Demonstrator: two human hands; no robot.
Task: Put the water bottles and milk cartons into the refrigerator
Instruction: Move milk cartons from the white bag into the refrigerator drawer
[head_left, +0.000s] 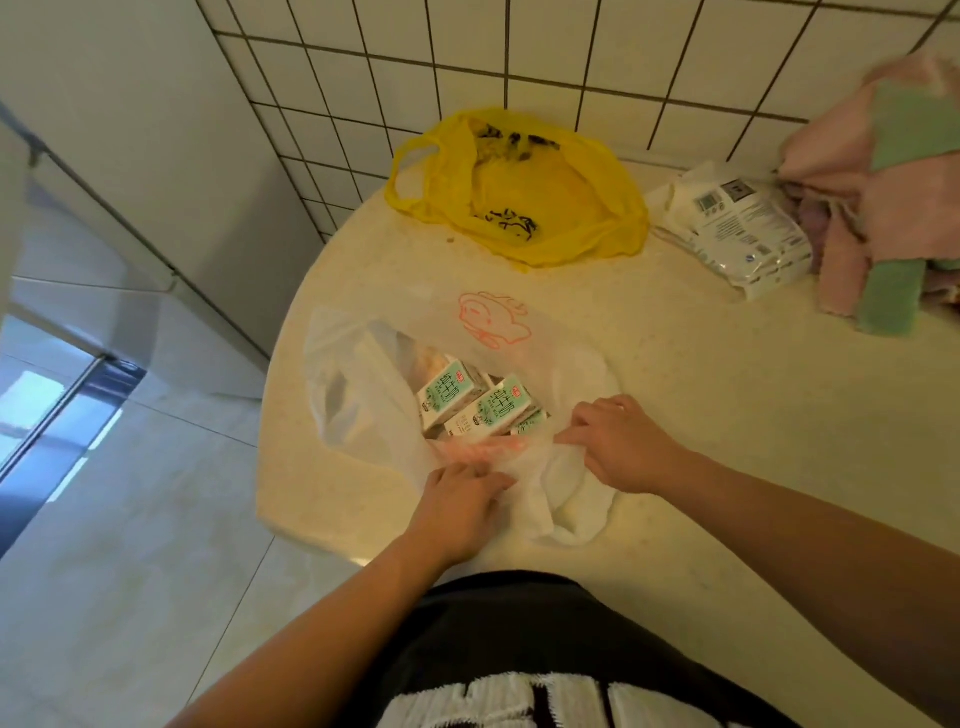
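milk cartons (470, 402), 3 showing, lie inside the white bag (371, 410) on the counter (727, 415), their green labels in chinese characters. left hand (462, 499) and right hand (618, 441) each pinch the white bag's near rim. beyond the white bag, a yellow bag (519, 192) bears unreadable black print.

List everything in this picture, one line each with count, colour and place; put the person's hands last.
counter: one, cream, against the tiled wall
milk cartons: three visible, white and green, inside the white bag
white bag: one, translucent with a red drawing, counter's near edge
yellow bag: one, black print, by the wall
packet: one, white, back right
cloths: a pile, pink and green, far right
left hand: one, grips the white bag's near rim
right hand: one, pinches the same rim
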